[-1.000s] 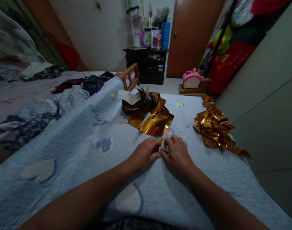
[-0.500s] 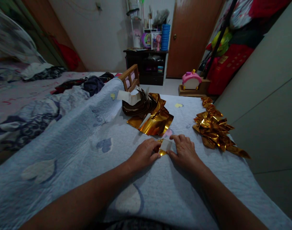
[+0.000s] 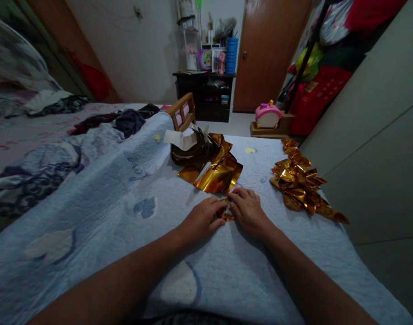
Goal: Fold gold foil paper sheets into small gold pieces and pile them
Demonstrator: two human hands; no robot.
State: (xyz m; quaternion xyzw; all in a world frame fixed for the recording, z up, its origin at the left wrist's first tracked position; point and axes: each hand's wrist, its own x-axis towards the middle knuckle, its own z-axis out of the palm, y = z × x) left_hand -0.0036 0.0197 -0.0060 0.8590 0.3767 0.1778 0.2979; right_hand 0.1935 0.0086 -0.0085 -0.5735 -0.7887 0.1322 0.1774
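A small folded sheet of gold foil paper [image 3: 228,217] lies on the quilt between my two hands, mostly covered by them. My left hand [image 3: 206,215] pinches its left edge, with thumb and fingers closed on the paper. From the right, my right hand [image 3: 247,208] bears down on the same sheet, its fingers bent and close together over the fold. Just beyond my hands rests a stack of gold foil paper [image 3: 221,174], fanned out with dark and white backs showing. A pile of folded gold foil pieces [image 3: 299,178] sits to the right.
Everything lies on a light blue quilt [image 3: 125,253] with heart patterns. A wooden bed rail [image 3: 184,112] stands behind the stack. Rumpled clothes [image 3: 130,122] lie at the left. A pink toy [image 3: 269,115] and a dark cabinet [image 3: 204,97] are farther back.
My right hand has moved left onto the sheet, covering the white side that showed before. My left hand keeps its hold. The view has shifted slightly.
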